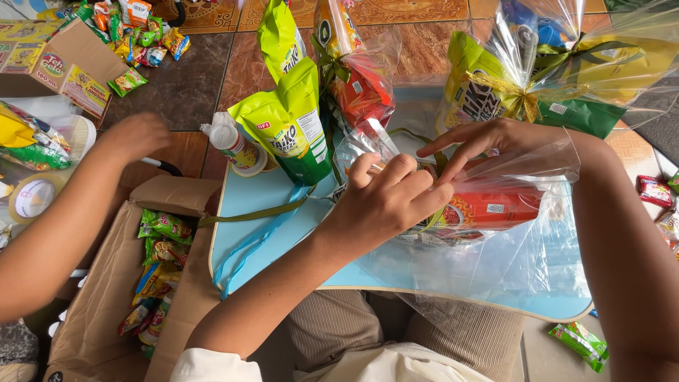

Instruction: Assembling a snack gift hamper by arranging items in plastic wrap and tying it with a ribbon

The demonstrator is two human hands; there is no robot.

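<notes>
My left hand (385, 201) is curled on the mouth of a clear cellophane bag (509, 247) that lies on a small light-blue table (262, 194). Inside the bag lies a red snack packet (488, 209). My right hand (488, 138) reaches in from the right with fingers stretched out. Its fingertips touch the bag's top and cellophane drapes over its wrist. A green snack pouch (286, 124) stands upright just left of my hands. Beside the pouch is a white glue bottle (232, 141).
Two cellophane-wrapped snack bundles (357, 78) (537, 78) stand at the table's far side. A green ribbon (254, 212) and a blue ribbon (247, 247) trail off the left edge. A cardboard box (92, 311) holds snack packets. Another person's hand (134, 134) reaches at left near a tape roll (32, 198).
</notes>
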